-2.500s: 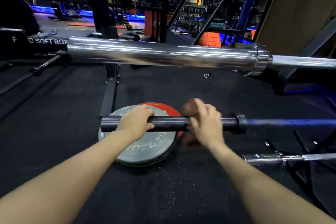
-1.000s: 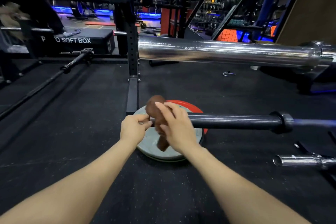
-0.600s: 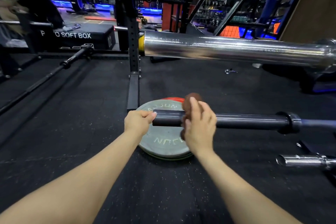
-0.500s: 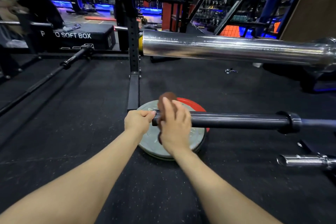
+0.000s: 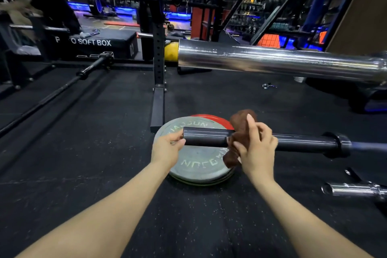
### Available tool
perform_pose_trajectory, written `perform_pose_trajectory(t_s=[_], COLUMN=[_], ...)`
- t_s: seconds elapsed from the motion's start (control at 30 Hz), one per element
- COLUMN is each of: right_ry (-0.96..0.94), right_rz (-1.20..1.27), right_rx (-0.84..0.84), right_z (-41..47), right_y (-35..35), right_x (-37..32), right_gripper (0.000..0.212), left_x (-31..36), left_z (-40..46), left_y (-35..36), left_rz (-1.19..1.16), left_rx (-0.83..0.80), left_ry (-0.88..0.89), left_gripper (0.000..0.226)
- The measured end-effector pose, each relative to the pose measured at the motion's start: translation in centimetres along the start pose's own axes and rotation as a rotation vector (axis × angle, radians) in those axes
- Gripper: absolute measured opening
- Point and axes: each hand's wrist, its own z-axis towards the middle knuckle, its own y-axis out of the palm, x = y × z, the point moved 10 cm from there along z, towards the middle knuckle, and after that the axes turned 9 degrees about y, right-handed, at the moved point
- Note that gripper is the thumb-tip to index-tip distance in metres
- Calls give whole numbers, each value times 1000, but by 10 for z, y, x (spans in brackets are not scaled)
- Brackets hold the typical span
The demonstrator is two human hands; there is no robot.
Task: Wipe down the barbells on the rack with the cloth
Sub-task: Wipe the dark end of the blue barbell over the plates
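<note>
A black barbell sleeve point(image 5: 303, 142) runs level from the right and ends near the middle of the view. My right hand point(image 5: 256, 148) grips a brown cloth point(image 5: 239, 125) wrapped round that sleeve, a short way in from its free end. At the end face itself, my left hand point(image 5: 167, 148) rests with thumb and fingertips pinching the rim. A thick chrome barbell sleeve point(image 5: 272, 62) hangs higher and farther back. A smaller chrome sleeve point(image 5: 354, 189) shows low at the right edge.
A grey weight plate point(image 5: 199, 165) lies on a red plate point(image 5: 211, 118) on the black rubber floor under the sleeve. A black rack upright point(image 5: 158, 65) stands behind them. A black bar point(image 5: 62, 90) lies on the floor at left near a soft box point(image 5: 92, 43).
My right hand slid the cloth to the right along the black sleeve, away from its free end. My left hand stayed at the end of the sleeve.
</note>
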Motion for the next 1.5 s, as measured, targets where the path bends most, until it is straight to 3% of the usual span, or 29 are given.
perform_pose_trajectory(t_s=[0.1, 0.17, 0.33, 0.5, 0.6, 0.73, 0.83, 0.93, 1.07, 1.17, 1.3, 1.4, 1.5], right_ry=[27, -53, -224, -422, -349, -229, -66, -53, -309, -386, -468, -379, -241], right_rz=[-11, -10, 85, -15, -95, -179, -163, -189, -149, -125, -175, -265, -311], right_rx=[135, 172, -10, -61, 12, 82, 60, 127, 113, 73, 64, 119, 140], right_z=[-15, -27, -44, -32, -17, -2, 2, -9, -36, -36, -22, -5, 8], right_y=[5, 21, 72, 57, 33, -4, -8, 1, 48, 64, 45, 15, -10], right_x=[-16, -44, -119, -98, -52, 4, 15, -15, -101, -124, -80, -26, 11], right_gripper=[80, 86, 88, 93, 95, 89, 81, 86, 95, 91, 101, 99, 96], left_x=[-3, -7, 1, 10, 13, 19, 20, 14, 9, 10, 8, 13, 20], left_z=[4, 6, 14, 21, 18, 9, -1, 4, 9, 14, 18, 16, 15], left_y=[-8, -10, -18, -14, -10, 1, 8, -4, -12, -15, -14, -13, -7], left_rz=[12, -8, 54, 92, 106, 188, 154, 163, 178, 199, 156, 204, 265], left_rx=[85, 114, 176, 148, 141, -36, -118, -26, 34, 72, 123, 209, 206], left_ry=[-9, -31, 2, -16, -15, 84, 137, 94, 79, 79, 17, -15, -18], left_gripper=[31, 28, 18, 17, 25, 22, 37, 38, 33, 25, 20, 37, 32])
